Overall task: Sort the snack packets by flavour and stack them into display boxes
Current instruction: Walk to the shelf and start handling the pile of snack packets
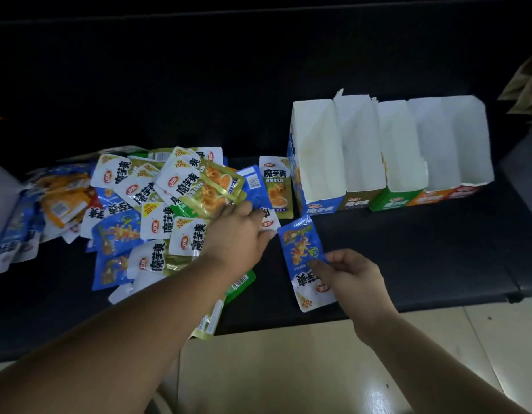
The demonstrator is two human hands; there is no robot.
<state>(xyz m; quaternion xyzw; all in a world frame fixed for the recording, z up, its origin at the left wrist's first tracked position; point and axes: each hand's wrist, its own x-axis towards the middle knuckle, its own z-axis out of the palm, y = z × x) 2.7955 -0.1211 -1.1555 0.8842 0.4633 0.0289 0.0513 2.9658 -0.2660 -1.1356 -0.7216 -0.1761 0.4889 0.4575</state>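
The right hand (354, 276) pinches a blue packet (300, 249) between thumb and fingers, holding it near its lower half. The packet is turned upside down to the camera, so its white end with a "20%" badge points towards the person. It sits just above the dark surface (408, 249), in front of the display boxes and just right of the pile.

The left hand (237, 234) reaches across the right edge of the pile of packets (157, 198), with its fingertips on a white-ended packet. I cannot tell whether they grip it or only touch it.

The pile is a loose heap of olive-gold, blue, orange and green packets. Many show the characters "魔芋爽" in bold black, beside a small red oval logo too small to read and a yellow "20%" mark. One olive-gold packet (276, 186) lies face up just beside the blue box, with its "魔芋爽" upright.

Four open boxes stand side by side on the surface to the right, their white insides showing:
- a blue box (321, 204), with "魔芋爽" on its front lip
- an olive box (358, 201)
- a green box (387, 201)
- an orange box (432, 197)

Pale floor tiles (288, 369) show below the surface edge.
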